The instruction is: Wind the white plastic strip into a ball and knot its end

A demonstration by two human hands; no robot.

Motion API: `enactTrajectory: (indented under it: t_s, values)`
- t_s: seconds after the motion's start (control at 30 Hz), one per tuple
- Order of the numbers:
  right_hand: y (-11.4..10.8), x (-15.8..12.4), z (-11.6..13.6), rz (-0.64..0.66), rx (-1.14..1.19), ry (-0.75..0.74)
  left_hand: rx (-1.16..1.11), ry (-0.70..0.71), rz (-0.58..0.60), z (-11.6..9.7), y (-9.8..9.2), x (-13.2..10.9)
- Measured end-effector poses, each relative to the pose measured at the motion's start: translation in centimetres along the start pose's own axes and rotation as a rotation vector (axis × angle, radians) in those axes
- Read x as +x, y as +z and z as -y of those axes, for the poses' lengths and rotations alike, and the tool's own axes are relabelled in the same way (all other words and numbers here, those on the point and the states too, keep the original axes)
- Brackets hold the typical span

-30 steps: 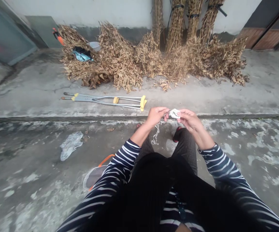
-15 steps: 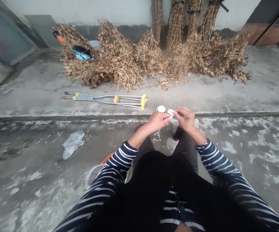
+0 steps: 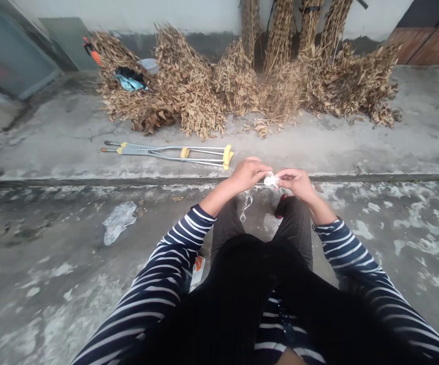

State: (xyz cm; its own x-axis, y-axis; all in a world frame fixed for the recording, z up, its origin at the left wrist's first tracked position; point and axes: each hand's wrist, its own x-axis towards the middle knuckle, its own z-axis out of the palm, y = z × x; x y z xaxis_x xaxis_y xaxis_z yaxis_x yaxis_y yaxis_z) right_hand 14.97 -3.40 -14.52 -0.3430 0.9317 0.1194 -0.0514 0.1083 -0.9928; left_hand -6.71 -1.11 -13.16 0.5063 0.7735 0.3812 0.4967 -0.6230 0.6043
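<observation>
Between my two hands is a small white bunched cord (image 3: 270,180), looped over itself. My left hand (image 3: 248,175) pinches its left side with thumb and fingers. From the other side my right hand (image 3: 295,181) grips it with closed fingertips. A thin white strand (image 3: 246,205) dangles below my left hand and ends in a small loop. The fingers partly cover the cord, so its exact make-up is hard to see.
A pair of crutches (image 3: 166,152) lies on the raised concrete step. Dried plant bundles (image 3: 196,96) lean along the wall. A crumpled clear plastic bag (image 3: 119,222) lies on the lower ground at left. An orange-and-white item (image 3: 197,268) shows beside my left sleeve.
My left hand has risen slightly and turned over, and the white round piece above it is no longer visible. The white bunch now shows more loops. My right hand has shifted slightly right.
</observation>
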Motion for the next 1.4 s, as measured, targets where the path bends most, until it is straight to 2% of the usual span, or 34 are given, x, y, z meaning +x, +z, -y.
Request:
enactTrajectory:
  t_s: [0.13,0.27,0.37,0.47,0.53,0.6,0.7,0.8,0.87,0.93,1.0,1.07,1.13,1.17,1.2,1.27,1.33,1.4]
  values:
    - [0.9,-0.4,-0.1,-0.109,0.279,0.128,-0.431,-0.252,-0.035,0.0,1.9,-0.5]
    - [1.8,-0.3,-0.8,-0.26,0.353,0.106,-0.756,-0.441,-0.05,-1.6,3.9,-2.0]
    - [1.7,0.0,-1.4,-0.38,0.181,0.003,-0.841,-0.49,-0.027,-2.6,4.3,-3.2]
    - [1.1,0.0,-1.9,-0.416,-0.208,-0.171,-0.852,-0.517,0.073,-3.1,3.3,-3.9]
    - [0.6,-0.2,-2.1,-0.365,-0.452,-0.288,-0.846,-0.506,0.162,-3.2,2.2,-3.9]
    - [0.1,-0.5,-2.2,-0.269,-0.585,-0.36,-0.81,-0.485,0.205,-3.1,0.9,-3.6]
    - [-0.4,-0.9,-2.1,-0.136,-0.598,-0.348,-0.708,-0.467,0.145,-2.6,-0.3,-2.9]
    - [-0.8,-1.1,-1.6,0.015,-0.454,-0.166,-0.662,-0.471,0.078,-1.8,0.1,-2.7]
    - [-0.9,-1.1,-1.3,0.175,-0.235,0.046,-0.668,-0.483,0.04,-1.5,1.0,-2.9]
    - [-0.8,-1.0,-1.2,0.215,0.015,0.189,-0.699,-0.486,0.015,-1.4,2.2,-3.4]
    - [-0.4,-0.8,-1.5,0.037,0.181,0.186,-0.724,-0.477,0.028,-1.6,3.2,-3.9]
    - [0.2,-0.6,-2.1,-0.22,0.183,0.103,-0.714,-0.464,0.056,-1.8,3.9,-4.3]
    - [0.8,-0.6,-2.6,-0.367,-0.025,0.013,-0.676,-0.459,0.086,-1.9,4.3,-4.5]
    - [0.9,-0.6,-2.7,-0.371,-0.185,-0.027,-0.653,-0.465,0.101,-1.8,4.3,-4.6]
    - [0.9,-0.7,-2.6,-0.329,-0.345,-0.06,-0.628,-0.474,0.112,-1.7,4.2,-4.6]
    - [0.5,-0.8,-2.1,-0.126,-0.54,-0.06,-0.592,-0.497,0.119,-1.3,3.9,-4.6]
    - [-0.1,-0.9,-1.3,0.129,-0.445,0.059,-0.608,-0.506,0.095,-1.1,3.7,-4.6]
    - [-0.7,-0.9,-0.5,0.292,-0.162,0.221,-0.661,-0.484,0.054,-1.1,3.6,-4.7]
